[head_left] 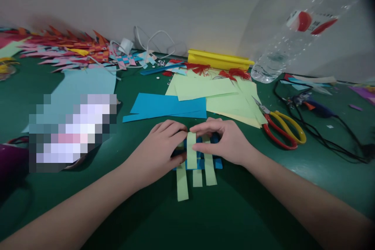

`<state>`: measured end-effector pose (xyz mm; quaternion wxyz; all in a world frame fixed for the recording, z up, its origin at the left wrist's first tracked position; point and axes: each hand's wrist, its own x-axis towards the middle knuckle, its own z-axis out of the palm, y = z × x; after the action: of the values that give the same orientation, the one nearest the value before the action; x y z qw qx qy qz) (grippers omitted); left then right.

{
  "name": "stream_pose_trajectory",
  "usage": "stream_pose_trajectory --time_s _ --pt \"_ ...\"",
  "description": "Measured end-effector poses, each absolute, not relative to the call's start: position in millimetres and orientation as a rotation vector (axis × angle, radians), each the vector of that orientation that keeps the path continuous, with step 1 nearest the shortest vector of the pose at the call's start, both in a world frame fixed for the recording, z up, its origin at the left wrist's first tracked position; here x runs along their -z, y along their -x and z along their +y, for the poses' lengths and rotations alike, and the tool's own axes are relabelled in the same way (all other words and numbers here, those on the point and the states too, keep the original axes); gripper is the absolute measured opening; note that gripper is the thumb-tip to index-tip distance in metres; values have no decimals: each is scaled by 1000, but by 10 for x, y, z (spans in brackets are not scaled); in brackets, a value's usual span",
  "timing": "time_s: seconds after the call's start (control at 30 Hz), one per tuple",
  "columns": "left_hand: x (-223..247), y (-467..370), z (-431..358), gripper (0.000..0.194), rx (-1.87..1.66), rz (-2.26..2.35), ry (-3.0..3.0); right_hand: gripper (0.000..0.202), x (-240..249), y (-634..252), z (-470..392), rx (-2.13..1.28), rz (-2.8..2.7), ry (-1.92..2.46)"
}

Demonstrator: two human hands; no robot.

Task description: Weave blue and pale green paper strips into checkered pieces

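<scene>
Light green paper strips (182, 185) and blue paper strips (218, 163) cross each other in a small weave on the table in front of me. My left hand (165, 142) is closed on the weave's left side, thumb and fingers pressed at its edge. From the right, my right hand (224, 138) pinches a green paper strip (191, 156) that stands up over the weave. Several green strip ends hang toward me below the blue ones. My fingers hide the upper part of the weave.
Blue paper (170, 105) and light green sheets (211, 88) lie behind my hands. Red-and-yellow scissors (285, 127) and a black cable (322, 140) are on the right, below a plastic bottle (274, 60). A blurred-out device (76, 133) lies left; folded paper pieces (88, 50) line the wall.
</scene>
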<state>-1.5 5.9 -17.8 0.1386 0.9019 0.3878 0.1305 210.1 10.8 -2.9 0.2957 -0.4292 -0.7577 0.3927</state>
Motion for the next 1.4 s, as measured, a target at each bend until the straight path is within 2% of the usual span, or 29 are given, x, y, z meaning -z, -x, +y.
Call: stream_pose_trajectory --time_s 0.2,0.37,0.5,1.4 --pt "172 15 70 25 -361 1109 -2585 31 11 -2065 77 -1193 -1924 1185" --pt "167 9 58 35 -404 1170 -2537 22 61 -2063 101 -1031 -1767 1268" --pt "164 1 54 27 -412 1144 -2547 17 120 -2062 123 -940 -1685 1338" --pt "154 8 49 22 -493 1147 -2525 21 166 -2069 138 -968 -1543 1387"
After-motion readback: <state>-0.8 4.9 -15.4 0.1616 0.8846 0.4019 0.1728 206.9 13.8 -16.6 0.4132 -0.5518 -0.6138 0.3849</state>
